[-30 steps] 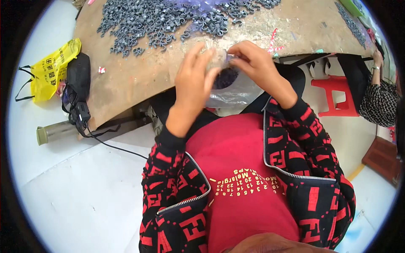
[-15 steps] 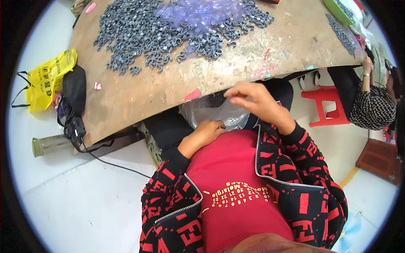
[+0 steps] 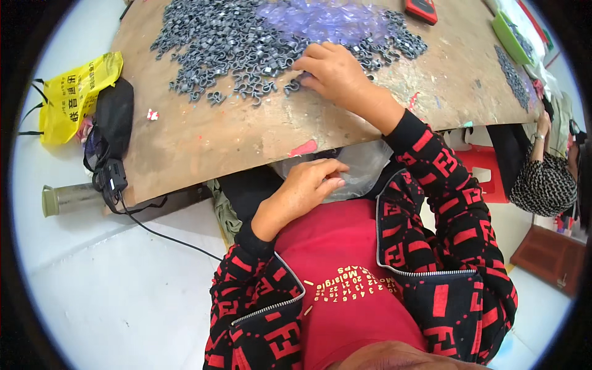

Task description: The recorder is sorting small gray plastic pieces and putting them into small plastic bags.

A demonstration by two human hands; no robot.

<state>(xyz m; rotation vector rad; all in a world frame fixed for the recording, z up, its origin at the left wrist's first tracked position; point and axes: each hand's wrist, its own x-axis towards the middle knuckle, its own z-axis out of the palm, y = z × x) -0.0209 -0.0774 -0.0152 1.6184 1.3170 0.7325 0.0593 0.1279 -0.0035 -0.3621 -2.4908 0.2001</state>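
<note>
Small grey curved plastic clips (image 3: 228,49) lie in a large heap on the wooden table. My right hand (image 3: 336,73) reaches over the near edge of the heap. Its fingers are bent, with thumb and forefinger apart around a few clips; no firm hold shows. Below the table edge, my left hand (image 3: 299,188) hovers over my lap, thumb and forefinger parted, nothing visible between them. Beside it a clear plastic bag (image 3: 364,172) rests on my lap, partly under the table, with something dark in its mouth that I cannot make out.
Purplish clear plastic bags (image 3: 327,21) cover the heap's far side. A red device (image 3: 421,9) lies behind. At left hang a yellow bag (image 3: 77,98) and a black bag (image 3: 115,117). At right are a green basket (image 3: 513,38), a red stool (image 3: 484,166) and another person (image 3: 542,182).
My right hand has moved from above the plastic bag forward to the clips. My left hand has lifted a little, its thumb and forefinger now parted. The view has shifted slightly.
</note>
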